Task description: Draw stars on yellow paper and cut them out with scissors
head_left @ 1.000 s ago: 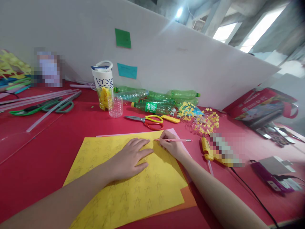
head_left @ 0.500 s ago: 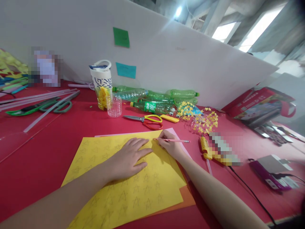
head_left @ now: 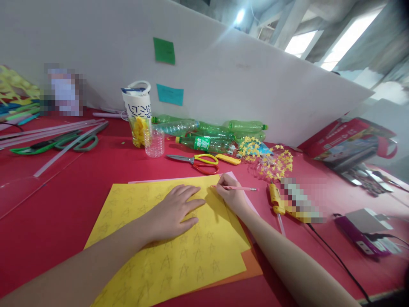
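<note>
A yellow sheet of paper covered in rows of pencilled stars lies in front of me, over pink paper and orange paper. My left hand rests flat on its middle, fingers spread. Near the sheet's upper right, my right hand grips a pink pencil, its tip pointing left at the paper. Whether the tip touches cannot be made out. Just beyond the sheet lie scissors with red and yellow handles and a yellow cutter.
Green plastic bottles lie along the white partition beside a patterned cup and a clear cut bottle piece. Yellow star decorations and a yellow glue gun sit to the right, near a purple power strip. Green-handled scissors lie left.
My right hand has shifted slightly right along the paper with the pencil. My left hand stays in place, and the view has moved a little.
</note>
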{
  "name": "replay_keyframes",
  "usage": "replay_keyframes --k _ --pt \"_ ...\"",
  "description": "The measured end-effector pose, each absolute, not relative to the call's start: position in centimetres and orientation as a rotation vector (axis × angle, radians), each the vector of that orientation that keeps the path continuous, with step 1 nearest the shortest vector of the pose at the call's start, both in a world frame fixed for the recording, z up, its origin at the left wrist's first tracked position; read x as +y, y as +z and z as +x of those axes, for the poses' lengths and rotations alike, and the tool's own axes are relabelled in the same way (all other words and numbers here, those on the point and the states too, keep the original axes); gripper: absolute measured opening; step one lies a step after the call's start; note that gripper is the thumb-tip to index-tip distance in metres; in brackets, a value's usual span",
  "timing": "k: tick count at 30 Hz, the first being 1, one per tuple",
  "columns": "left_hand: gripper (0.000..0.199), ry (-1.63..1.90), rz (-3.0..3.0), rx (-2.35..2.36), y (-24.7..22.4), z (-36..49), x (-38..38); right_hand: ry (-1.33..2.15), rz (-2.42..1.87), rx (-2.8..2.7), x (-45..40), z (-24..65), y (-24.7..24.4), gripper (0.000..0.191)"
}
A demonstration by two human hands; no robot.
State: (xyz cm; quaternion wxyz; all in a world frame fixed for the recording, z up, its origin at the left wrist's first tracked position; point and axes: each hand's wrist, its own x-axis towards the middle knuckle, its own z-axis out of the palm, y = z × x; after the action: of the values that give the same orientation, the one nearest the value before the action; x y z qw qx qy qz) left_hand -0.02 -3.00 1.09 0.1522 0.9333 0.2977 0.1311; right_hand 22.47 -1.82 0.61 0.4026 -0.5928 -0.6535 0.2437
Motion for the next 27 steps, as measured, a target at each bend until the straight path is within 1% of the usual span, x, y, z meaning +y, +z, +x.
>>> replay_keyframes --k 6,27 --pt "0.043 0.349 2.683 0.862 1.11 -0.04 -3.01 0.591 -1.499 -1.647 -1.76 22.69 0.51 0.013" --pt "0.042 0.382 2.685 0.857 0.88 -0.01 -2.97 0.682 -1.426 -1.823 -2.21 22.44 0.63 0.009"
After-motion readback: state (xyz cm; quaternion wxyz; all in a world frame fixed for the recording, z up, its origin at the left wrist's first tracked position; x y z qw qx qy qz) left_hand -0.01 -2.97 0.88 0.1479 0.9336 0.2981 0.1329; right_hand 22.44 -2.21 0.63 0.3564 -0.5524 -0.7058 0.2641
